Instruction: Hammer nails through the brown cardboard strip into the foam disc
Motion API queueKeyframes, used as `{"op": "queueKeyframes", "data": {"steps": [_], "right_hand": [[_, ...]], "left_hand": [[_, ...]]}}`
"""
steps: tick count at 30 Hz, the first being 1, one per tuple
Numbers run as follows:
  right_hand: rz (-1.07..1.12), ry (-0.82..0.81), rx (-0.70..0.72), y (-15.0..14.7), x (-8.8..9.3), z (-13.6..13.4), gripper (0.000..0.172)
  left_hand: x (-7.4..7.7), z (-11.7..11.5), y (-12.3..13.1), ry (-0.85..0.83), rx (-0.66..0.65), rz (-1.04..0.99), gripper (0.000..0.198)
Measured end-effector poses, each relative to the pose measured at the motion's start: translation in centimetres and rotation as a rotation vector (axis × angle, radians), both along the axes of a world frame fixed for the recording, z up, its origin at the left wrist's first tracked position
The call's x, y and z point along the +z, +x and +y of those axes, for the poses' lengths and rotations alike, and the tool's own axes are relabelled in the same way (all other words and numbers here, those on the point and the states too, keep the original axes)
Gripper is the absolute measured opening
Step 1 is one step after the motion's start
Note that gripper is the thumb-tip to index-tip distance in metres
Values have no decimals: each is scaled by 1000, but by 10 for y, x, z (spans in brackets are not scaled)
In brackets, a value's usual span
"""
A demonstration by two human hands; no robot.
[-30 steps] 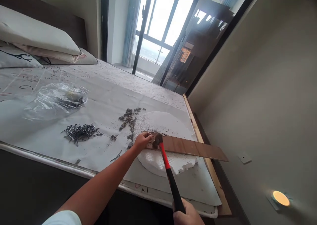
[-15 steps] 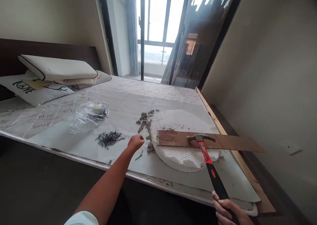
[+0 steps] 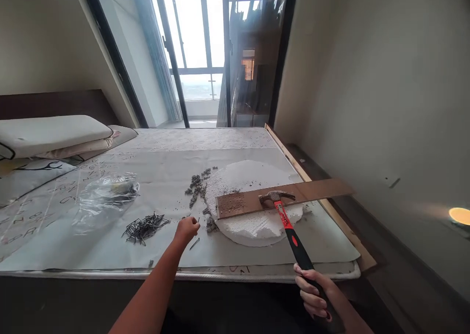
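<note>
My right hand [image 3: 315, 295] grips the black and red handle of a claw hammer [image 3: 284, 216]. Its steel head rests on a long brown board [image 3: 316, 191]. The board lies across a round white foam slab [image 3: 249, 177] and has many nail heads at its left end. My left hand [image 3: 186, 228] is curled closed over the grey sheet, just left of the foam, beside a loose nail [image 3: 194, 243]. What its fingers hold is hidden. A heap of dark nails [image 3: 144, 226] lies further left.
Grey rubble crumbs [image 3: 196, 184] lie by the foam. A clear plastic bag [image 3: 106, 193] with more nails sits at the left. Pillows [image 3: 51, 135] lie at the bed's head. A wooden strip [image 3: 293, 162] runs along the bed's right edge, close to the wall.
My left hand has left the board's end and drawn back to the sheet near the loose nail. The hammer head has slid right along the board. The camera has swung left and up.
</note>
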State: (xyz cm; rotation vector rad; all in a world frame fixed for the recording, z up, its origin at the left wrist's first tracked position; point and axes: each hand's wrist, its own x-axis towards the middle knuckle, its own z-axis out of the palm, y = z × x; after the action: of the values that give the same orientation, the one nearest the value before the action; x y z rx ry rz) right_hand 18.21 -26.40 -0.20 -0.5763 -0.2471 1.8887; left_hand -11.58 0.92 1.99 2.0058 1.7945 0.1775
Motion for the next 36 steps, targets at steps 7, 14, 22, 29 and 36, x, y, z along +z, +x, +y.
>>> {"op": "queueKeyframes", "data": {"steps": [7,14,22,29,36], "right_hand": [[-11,63,-11,-3,0,6,21],[1,82,22,0,-6,8,27],[-81,31,102,8,-10,8,29],[-65,33,37,7,-17,8,31],[-71,8,-28,4,-28,6,28]], "left_hand": [[33,-13,40,32,63,-783,35],[29,-13,104,112,-110,-794,32],[20,-10,142,266,-214,-598,24],[12,-4,145,284,-194,-539,22],[10,-4,147,308,-202,-519,22]]}}
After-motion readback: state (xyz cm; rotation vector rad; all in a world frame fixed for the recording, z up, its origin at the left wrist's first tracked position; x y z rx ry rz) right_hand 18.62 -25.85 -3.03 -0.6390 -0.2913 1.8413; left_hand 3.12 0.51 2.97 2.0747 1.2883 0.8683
